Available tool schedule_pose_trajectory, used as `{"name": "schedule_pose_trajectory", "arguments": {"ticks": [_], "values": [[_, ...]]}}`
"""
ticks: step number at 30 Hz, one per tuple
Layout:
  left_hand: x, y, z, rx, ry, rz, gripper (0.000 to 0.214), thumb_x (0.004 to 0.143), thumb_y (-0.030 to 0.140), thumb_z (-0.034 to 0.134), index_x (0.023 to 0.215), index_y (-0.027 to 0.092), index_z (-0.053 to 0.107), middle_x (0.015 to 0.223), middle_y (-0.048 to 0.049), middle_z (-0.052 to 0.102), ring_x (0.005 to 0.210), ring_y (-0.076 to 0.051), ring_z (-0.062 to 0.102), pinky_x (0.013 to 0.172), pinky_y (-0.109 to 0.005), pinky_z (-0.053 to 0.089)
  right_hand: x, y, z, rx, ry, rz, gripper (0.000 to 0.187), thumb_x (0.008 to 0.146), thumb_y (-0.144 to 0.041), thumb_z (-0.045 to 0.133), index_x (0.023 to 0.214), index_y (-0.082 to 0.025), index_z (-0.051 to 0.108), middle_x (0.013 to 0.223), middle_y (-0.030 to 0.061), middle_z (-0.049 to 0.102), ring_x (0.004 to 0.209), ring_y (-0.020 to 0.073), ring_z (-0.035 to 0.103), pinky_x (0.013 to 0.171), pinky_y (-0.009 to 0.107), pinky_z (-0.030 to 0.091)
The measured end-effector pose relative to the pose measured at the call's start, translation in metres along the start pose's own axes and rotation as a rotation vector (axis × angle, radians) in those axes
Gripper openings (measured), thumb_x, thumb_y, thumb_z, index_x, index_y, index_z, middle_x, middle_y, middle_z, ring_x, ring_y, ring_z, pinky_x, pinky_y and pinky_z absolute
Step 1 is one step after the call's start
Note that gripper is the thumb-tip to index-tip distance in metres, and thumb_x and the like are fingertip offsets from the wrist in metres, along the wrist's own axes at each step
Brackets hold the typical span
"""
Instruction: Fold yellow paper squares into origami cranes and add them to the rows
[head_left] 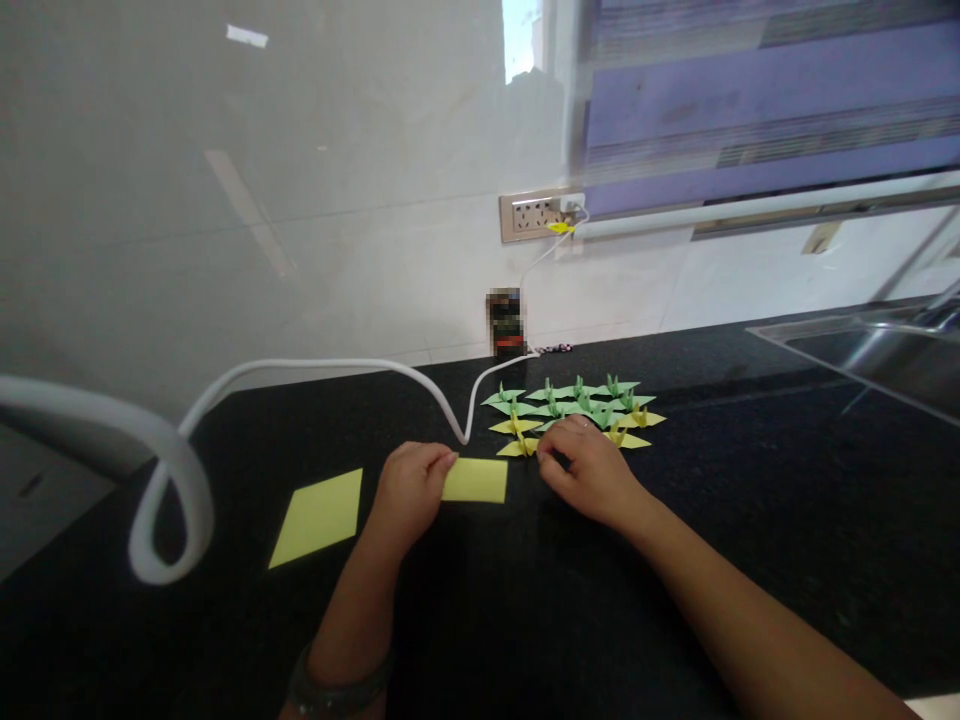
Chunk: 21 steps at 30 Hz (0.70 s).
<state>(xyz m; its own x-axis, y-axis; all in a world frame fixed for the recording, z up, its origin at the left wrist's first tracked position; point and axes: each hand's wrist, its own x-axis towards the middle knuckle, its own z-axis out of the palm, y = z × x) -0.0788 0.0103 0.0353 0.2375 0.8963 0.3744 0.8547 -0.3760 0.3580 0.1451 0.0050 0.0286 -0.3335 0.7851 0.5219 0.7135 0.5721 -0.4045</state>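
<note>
My left hand [409,495] is closed, thumb and fingers pinching the left end of a yellow sheet of paper [476,481]. That sheet shows as a narrow rectangle, its left end hidden by my fingers. My right hand [585,465] is curled to the right of the sheet, apart from it, with thumb and index tips close together. Whatever may be between those tips is too small to make out. Right behind this hand stand rows of folded paper cranes, several green [579,390] and a few yellow [517,447]; my hand partly covers the front row.
Another yellow paper sheet [319,515] lies flat left of my left hand. A thick white cable [322,364] loops over the black counter [480,620]. A small blurred-out object [507,322] leans against the wall below a socket [532,215]. At far right is a metal sink [885,355].
</note>
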Motion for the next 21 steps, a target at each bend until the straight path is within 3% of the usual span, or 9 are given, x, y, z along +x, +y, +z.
{"name": "schedule_pose_trajectory", "arguments": {"ticks": [2,4,5,8,12,17,19,21], "values": [[-0.002,0.004,0.002,-0.130,-0.197,0.050,0.027,0.079,0.030,0.039,0.073,0.018,0.062,0.071,-0.0020,0.062,0.070,-0.015,0.053,0.064,-0.024,0.036,-0.003,-0.006,0.003,0.115,-0.064,-0.036,0.010,0.074,-0.023,0.051,0.074,-0.016,0.057,0.070,0.0031,0.055,0.072,0.0145,0.047,0.069,0.028,0.035],[-0.004,0.012,0.005,-0.192,-0.341,0.121,0.026,0.078,0.030,0.041,0.071,0.018,0.062,0.068,-0.0007,0.061,0.068,-0.013,0.052,0.060,-0.022,0.035,-0.007,-0.013,0.010,0.258,-0.222,-0.071,0.012,0.075,-0.025,0.050,0.078,-0.017,0.058,0.068,0.0009,0.054,0.064,0.0110,0.046,0.059,0.023,0.035],[-0.005,0.015,0.007,-0.212,-0.386,0.149,0.024,0.077,0.030,0.042,0.071,0.018,0.062,0.068,-0.0007,0.061,0.068,-0.013,0.052,0.060,-0.022,0.035,-0.009,-0.015,0.014,0.328,-0.313,-0.074,0.012,0.076,-0.024,0.048,0.078,-0.017,0.058,0.065,-0.0004,0.053,0.058,0.0092,0.045,0.054,0.021,0.034],[-0.006,0.019,0.009,-0.264,-0.424,0.136,0.024,0.076,0.030,0.043,0.071,0.017,0.063,0.069,-0.0013,0.061,0.067,-0.013,0.052,0.059,-0.021,0.034,-0.012,-0.018,0.027,0.481,-0.395,0.065,0.015,0.078,-0.022,0.043,0.072,-0.015,0.055,0.057,-0.0031,0.047,0.050,0.0063,0.039,0.045,0.018,0.029],[-0.006,0.018,0.008,-0.366,-0.405,0.059,0.025,0.076,0.031,0.043,0.070,0.015,0.062,0.066,-0.0009,0.060,0.064,-0.012,0.052,0.057,-0.020,0.034,-0.013,-0.016,0.034,0.628,-0.391,0.256,0.017,0.077,-0.030,0.047,0.079,-0.015,0.053,0.054,-0.0050,0.041,0.046,0.0054,0.035,0.041,0.016,0.026],[-0.005,0.015,0.012,-0.425,-0.391,0.009,0.021,0.072,0.032,0.049,0.067,0.016,0.062,0.062,0.0000,0.059,0.060,-0.011,0.051,0.053,-0.021,0.033,-0.015,-0.012,0.037,0.667,-0.462,0.231,0.014,0.074,-0.025,0.048,0.066,-0.014,0.053,0.053,-0.0042,0.043,0.046,0.0052,0.035,0.041,0.016,0.026],[-0.003,0.012,0.017,-0.486,-0.254,-0.137,0.022,0.069,0.035,0.053,0.071,0.015,0.061,0.058,0.0006,0.056,0.054,-0.011,0.049,0.050,-0.021,0.032,-0.013,-0.010,0.037,0.690,-0.381,0.309,0.015,0.073,-0.025,0.049,0.063,-0.014,0.052,0.053,-0.0039,0.044,0.047,0.0054,0.036,0.040,0.016,0.026],[-0.001,0.011,0.020,-0.628,0.008,-0.367,0.029,0.068,0.039,0.055,0.084,0.014,0.058,0.057,0.0012,0.055,0.053,-0.010,0.049,0.050,-0.021,0.034,-0.009,-0.010,0.037,0.765,-0.228,0.429,0.017,0.073,-0.027,0.050,0.062,-0.014,0.050,0.052,-0.0041,0.043,0.046,0.0051,0.035,0.041,0.016,0.027]]}}
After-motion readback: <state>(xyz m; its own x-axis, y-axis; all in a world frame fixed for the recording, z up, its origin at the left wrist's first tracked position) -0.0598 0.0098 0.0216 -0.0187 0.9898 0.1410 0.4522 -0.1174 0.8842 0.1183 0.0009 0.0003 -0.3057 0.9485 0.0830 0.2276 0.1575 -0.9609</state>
